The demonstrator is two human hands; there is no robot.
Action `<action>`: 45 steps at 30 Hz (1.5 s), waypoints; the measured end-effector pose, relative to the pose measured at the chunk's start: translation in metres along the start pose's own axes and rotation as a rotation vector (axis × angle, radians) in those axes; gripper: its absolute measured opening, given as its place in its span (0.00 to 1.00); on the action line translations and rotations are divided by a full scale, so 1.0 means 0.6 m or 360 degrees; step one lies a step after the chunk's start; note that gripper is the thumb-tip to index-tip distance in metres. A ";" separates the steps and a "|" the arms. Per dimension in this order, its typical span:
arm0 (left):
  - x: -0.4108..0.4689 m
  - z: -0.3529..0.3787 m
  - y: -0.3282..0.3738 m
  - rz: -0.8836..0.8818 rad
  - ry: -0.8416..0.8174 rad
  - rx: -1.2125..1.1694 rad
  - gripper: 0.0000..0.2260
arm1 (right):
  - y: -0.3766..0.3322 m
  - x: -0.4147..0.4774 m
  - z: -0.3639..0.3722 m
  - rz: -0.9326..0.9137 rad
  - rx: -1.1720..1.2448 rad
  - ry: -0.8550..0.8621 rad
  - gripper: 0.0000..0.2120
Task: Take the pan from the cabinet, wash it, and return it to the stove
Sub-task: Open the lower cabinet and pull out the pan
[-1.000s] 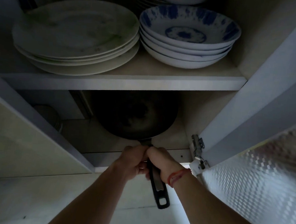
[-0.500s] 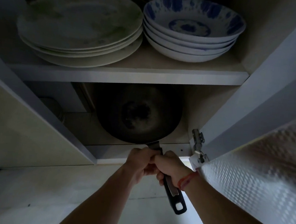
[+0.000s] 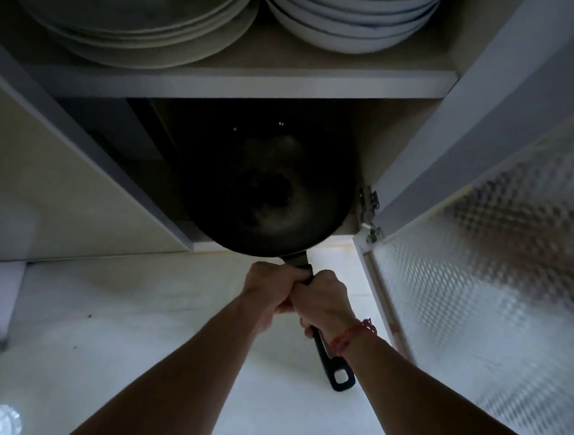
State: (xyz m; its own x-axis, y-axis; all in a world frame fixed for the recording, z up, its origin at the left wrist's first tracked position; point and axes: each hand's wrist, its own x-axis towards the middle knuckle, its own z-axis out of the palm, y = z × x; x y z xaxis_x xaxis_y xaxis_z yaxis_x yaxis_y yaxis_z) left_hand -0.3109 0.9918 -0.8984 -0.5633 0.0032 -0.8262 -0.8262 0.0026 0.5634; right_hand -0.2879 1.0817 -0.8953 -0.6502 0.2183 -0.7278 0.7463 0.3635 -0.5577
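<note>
Black pan [image 3: 263,195] ahead of left hand [image 3: 268,292] and right hand [image 3: 324,299], both gripping its handle [image 3: 333,366]

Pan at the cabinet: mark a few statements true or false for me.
1. Both the left hand and the right hand grip the pan by its handle. True.
2. The pan sits on the upper shelf beside the plates. False: it is in the lower compartment, under that shelf.
3. The right cabinet door is closed. False: it stands open.
4. A red bracelet is on the right wrist. True.
5. Blue-patterned bowls are stacked right of the plates. True.
</note>
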 end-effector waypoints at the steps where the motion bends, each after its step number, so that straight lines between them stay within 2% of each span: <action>1: -0.017 -0.001 -0.005 -0.0032 -0.0005 0.0013 0.04 | 0.004 -0.018 -0.003 0.0017 -0.0011 -0.0016 0.11; 7: -0.124 0.004 -0.015 -0.0160 -0.0038 0.0103 0.08 | 0.014 -0.127 -0.037 0.0132 -0.0128 -0.0045 0.09; 13: -0.248 -0.002 -0.004 -0.0148 -0.0044 0.0427 0.11 | -0.004 -0.256 -0.070 0.0258 -0.0135 -0.0086 0.08; 17: -0.327 -0.012 0.014 -0.0068 -0.0206 0.0952 0.13 | -0.023 -0.344 -0.096 0.0338 -0.0189 -0.0118 0.09; 20: -0.389 -0.023 0.033 -0.0041 -0.0432 0.1440 0.21 | -0.028 -0.411 -0.117 0.0423 -0.0255 -0.0151 0.11; 23: -0.453 -0.038 0.062 -0.0043 -0.0606 0.1645 0.20 | -0.027 -0.483 -0.139 0.0482 -0.0319 -0.0147 0.14; 25: -0.497 -0.047 0.087 0.0022 -0.0631 0.1739 0.18 | -0.025 -0.538 -0.155 0.0509 -0.0385 -0.0146 0.14; 30: -0.619 -0.072 0.168 0.0309 -0.0465 0.1735 0.18 | -0.043 -0.700 -0.202 0.0526 -0.0539 -0.0099 0.16; 37: -0.780 -0.118 0.289 0.0714 -0.0136 0.1725 0.10 | -0.090 -0.924 -0.281 0.0467 -0.0653 -0.0099 0.18; 45: -0.880 -0.126 0.350 0.0978 0.0231 0.1779 0.20 | -0.104 -1.102 -0.373 0.0389 -0.0713 -0.0059 0.19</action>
State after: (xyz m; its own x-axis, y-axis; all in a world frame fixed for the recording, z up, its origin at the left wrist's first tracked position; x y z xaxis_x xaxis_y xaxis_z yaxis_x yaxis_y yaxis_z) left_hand -0.1872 0.9151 -0.3438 -0.9026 0.1942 -0.3841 -0.0191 0.8734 0.4865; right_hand 0.0635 1.1176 -0.2901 -0.4526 0.3164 -0.8337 0.7363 0.6600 -0.1492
